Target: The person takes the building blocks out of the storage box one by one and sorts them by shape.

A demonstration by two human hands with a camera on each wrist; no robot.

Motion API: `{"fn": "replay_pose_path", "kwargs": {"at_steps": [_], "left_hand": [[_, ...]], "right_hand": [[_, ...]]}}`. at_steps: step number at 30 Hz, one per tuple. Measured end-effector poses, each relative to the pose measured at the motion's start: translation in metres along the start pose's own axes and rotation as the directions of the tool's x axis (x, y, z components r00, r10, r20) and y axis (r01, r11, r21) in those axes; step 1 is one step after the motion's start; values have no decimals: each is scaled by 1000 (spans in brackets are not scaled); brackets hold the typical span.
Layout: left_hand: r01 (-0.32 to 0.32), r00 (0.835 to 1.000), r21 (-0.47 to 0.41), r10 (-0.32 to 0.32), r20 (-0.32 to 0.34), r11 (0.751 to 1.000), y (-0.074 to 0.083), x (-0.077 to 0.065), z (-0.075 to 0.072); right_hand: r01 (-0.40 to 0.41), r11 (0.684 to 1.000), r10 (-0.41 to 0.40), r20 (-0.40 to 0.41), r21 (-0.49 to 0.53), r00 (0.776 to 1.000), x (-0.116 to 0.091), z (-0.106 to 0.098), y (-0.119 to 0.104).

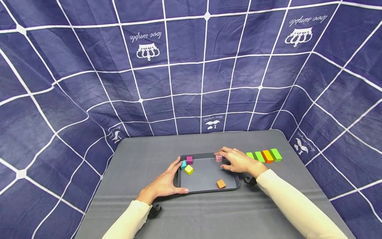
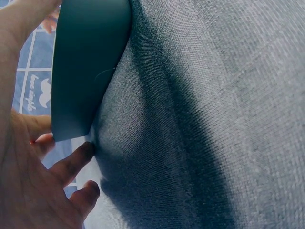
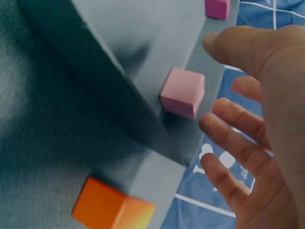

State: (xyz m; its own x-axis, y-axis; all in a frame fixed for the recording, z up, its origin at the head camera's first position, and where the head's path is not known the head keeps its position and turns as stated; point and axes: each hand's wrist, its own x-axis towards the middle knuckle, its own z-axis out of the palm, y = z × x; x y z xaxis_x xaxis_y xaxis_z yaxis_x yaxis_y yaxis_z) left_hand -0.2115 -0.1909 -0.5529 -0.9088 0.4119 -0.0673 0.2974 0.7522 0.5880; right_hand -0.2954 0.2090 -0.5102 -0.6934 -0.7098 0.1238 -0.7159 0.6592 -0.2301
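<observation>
My left hand (image 1: 165,182) spans the left end of a shallow grey tray (image 1: 206,191), thumb at the near rim and fingers along the left wall. In the left wrist view its fingertips lie against the tray's outer wall (image 2: 88,71). Over the tray's far right corner, my right hand (image 1: 237,161) is spread beside a pink cube (image 1: 219,158). The right wrist view shows this pink cube (image 3: 182,90) standing inside the wall, with a gap between it and the loosely bent fingers. Magenta (image 1: 189,160), cyan (image 1: 183,165) and yellow (image 1: 189,170) cubes cluster at the tray's left.
An orange cube (image 1: 221,184) sits near the tray's front right. Outside on the right, a row holds several green blocks (image 1: 276,155) and an orange block (image 1: 267,156), partly behind the right hand. Grey cloth (image 1: 149,149) covers the table; blue gridded curtains (image 1: 188,79) surround it.
</observation>
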Motion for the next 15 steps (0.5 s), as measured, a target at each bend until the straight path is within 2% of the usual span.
{"fn": "replay_pose_path", "kwargs": {"at_steps": [4,7,15], "left_hand": [[-4,1000,-4,4,2,1000,0,1,1],[-9,1000,-10,9,-2,1000,-1,1,2],[-8,1000,-5,8,-3,1000,-1,2,2]], "right_hand": [[-26,1000,25,33,6,999,5,6,-1],[-32,999,31,27,9,999,8,9,0],[37,995,-35,-18,96,999,13,14,4]]}}
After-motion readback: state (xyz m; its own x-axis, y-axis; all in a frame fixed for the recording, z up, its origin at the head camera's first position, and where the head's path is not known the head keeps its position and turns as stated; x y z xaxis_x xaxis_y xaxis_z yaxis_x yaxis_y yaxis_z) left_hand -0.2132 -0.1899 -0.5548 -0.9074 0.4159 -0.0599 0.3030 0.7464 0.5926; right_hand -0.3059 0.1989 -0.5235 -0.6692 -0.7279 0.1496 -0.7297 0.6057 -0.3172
